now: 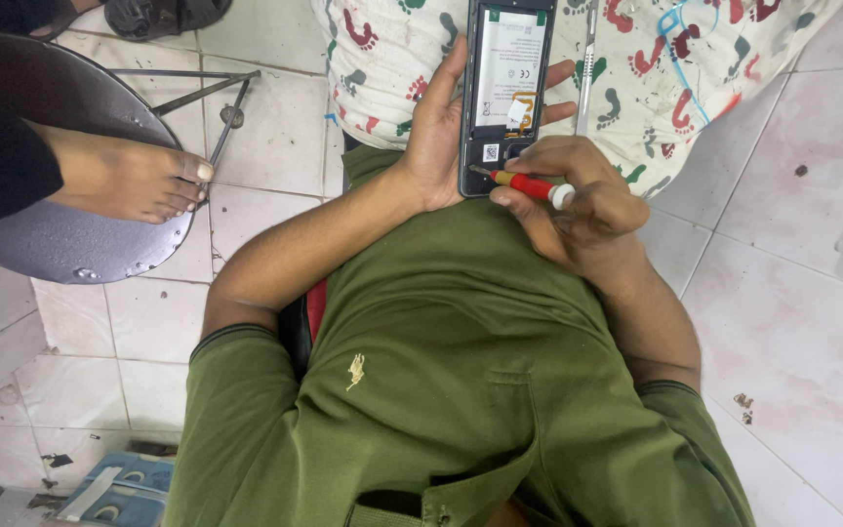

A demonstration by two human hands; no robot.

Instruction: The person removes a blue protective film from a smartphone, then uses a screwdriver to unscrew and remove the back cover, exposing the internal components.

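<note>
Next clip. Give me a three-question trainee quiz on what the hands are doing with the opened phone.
1. True or false: the left hand holds the opened phone.
2. Which hand grips the red-handled screwdriver?
3. The screwdriver tip meets the phone at its: A) end nearest the person B) far end C) middle.

Key: 1 true. 2 the right hand. 3 A.
</note>
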